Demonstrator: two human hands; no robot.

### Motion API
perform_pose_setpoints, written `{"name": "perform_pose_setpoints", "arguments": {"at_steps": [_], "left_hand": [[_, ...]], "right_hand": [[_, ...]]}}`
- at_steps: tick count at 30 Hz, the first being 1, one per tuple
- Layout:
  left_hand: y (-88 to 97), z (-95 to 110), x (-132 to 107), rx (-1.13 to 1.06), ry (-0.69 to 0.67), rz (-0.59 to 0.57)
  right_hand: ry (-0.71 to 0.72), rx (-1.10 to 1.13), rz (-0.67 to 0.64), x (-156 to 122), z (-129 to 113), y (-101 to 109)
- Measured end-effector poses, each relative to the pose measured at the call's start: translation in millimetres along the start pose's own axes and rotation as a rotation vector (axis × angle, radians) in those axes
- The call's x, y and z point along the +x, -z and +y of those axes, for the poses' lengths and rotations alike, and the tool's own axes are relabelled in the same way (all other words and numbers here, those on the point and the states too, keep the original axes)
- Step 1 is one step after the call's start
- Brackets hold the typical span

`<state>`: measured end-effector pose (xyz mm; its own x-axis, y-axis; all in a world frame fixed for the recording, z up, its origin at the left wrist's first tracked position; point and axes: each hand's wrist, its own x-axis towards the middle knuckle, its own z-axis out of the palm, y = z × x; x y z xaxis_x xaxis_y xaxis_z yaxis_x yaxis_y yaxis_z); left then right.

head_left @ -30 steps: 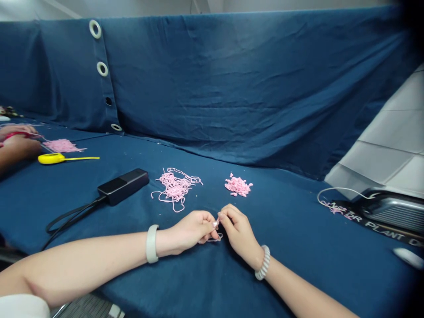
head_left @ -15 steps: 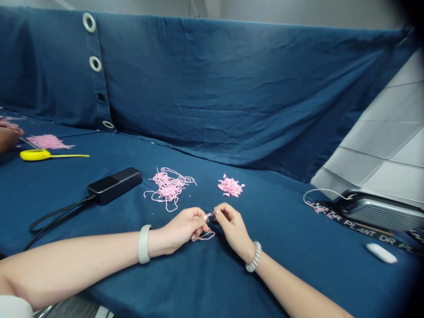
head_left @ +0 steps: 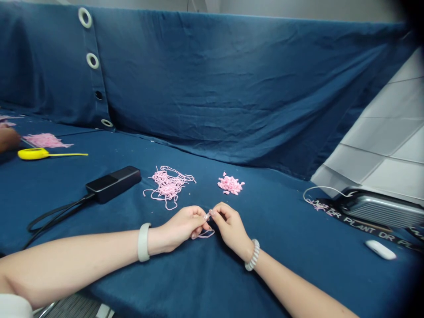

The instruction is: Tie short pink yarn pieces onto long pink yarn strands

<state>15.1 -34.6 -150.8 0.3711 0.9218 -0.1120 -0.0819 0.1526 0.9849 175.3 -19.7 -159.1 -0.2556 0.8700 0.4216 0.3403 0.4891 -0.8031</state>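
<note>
Near the front middle of the blue cloth, my left hand [head_left: 185, 227] pinches a length of pink yarn [head_left: 207, 234], which hangs in a small loop below the fingers. My right hand [head_left: 232, 229] is closed with thumb and forefinger on the same yarn, its fingertips almost against the left ones. The bit between the fingertips is too small to make out fully. Just beyond my left hand lies a loose tangle of pink yarn [head_left: 168, 185]. Beyond my right hand sits a small heap of short pink pieces [head_left: 231, 184].
A black box-shaped device [head_left: 114, 183] with cables is on the left. Farther left are a yellow-handled tool [head_left: 33, 153], a pink yarn pile [head_left: 46, 140] and another person's hand [head_left: 8, 139]. At right lie a grey device [head_left: 384, 210], a lettered strap [head_left: 361, 224] and a white case [head_left: 380, 249].
My right hand has shifted slightly left, bringing the fingertips closer together on the yarn. The other person's hand at far left has moved a little. The view has tilted slightly.
</note>
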Motion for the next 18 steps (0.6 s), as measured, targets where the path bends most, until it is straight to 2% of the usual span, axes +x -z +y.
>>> {"name": "perform_pose_setpoints", "arguments": {"at_steps": [7, 11, 14, 18], "left_hand": [[1.0, 1.2, -0.3, 0.038, 0.009, -0.017], [0.6, 1.8, -1.1, 0.040, 0.006, -0.010], [-0.2, 3.8, -2.8, 0.031, 0.007, -0.013], [-1.4, 6.1, -3.9, 0.006, 0.019, 0.001]], "right_hand": [[0.005, -0.008, 0.036, 0.9, -0.6, -0.8], [-0.030, 0.060, 0.053, 1.7, 1.7, 1.7], [-0.086, 0.161, 0.000, 2.3, 2.8, 3.3], [-0.022, 0.168, -0.114, 2.1, 1.7, 2.4]]}}
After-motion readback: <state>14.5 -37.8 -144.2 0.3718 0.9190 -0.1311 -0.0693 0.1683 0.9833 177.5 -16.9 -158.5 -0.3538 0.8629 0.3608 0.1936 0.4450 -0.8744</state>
